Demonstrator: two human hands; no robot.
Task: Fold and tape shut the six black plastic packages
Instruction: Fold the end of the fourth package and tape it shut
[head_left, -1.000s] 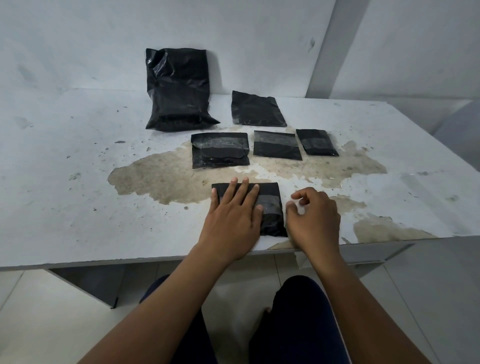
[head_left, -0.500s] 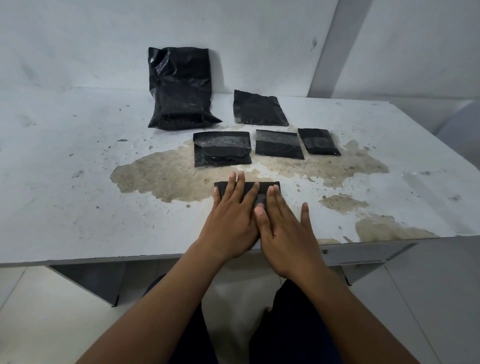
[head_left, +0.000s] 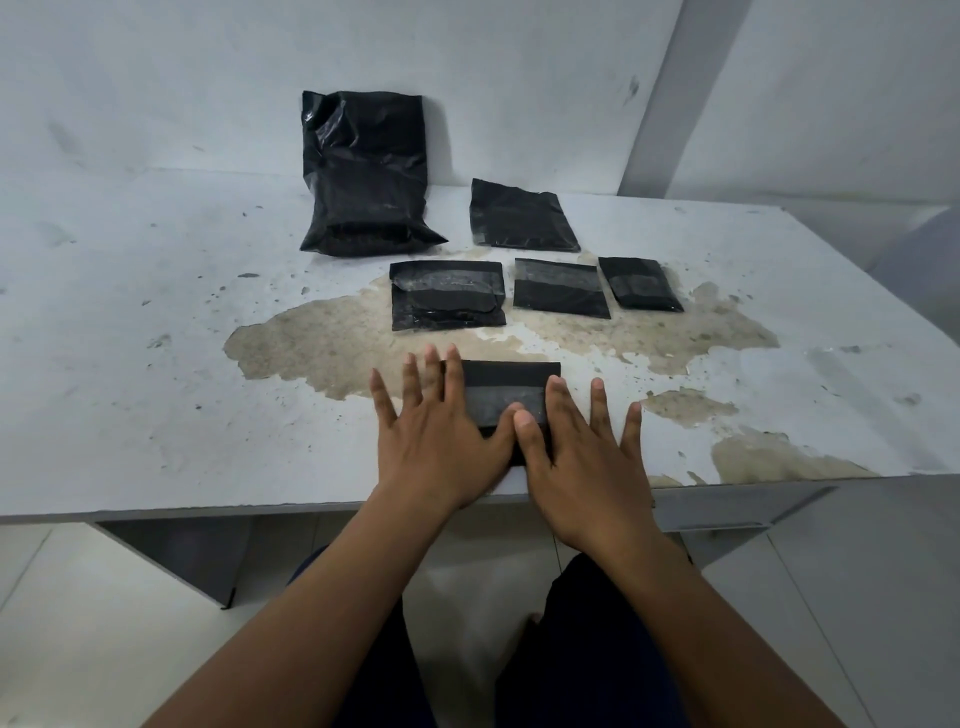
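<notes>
A small folded black package (head_left: 506, 389) with a strip of clear tape across it lies at the table's near edge. My left hand (head_left: 436, 441) lies flat over its left side, fingers spread. My right hand (head_left: 582, 457) lies flat over its right side, and the two thumbs meet on the tape. Behind it sit three taped packages in a row: a wide one (head_left: 447, 295), a middle one (head_left: 561, 287) and a small one (head_left: 640, 283). Further back lie a flat package (head_left: 522, 215) and a large bag (head_left: 366, 174) leaning on the wall.
The white table (head_left: 130, 364) has a big worn brown patch (head_left: 322, 343) in its middle and smaller ones at the right. A wall rises right behind the table. My knees show below the table's front edge.
My right hand went from curled beside the package to flat on it. Both hands then slid apart, uncovering the taped middle of the package.
</notes>
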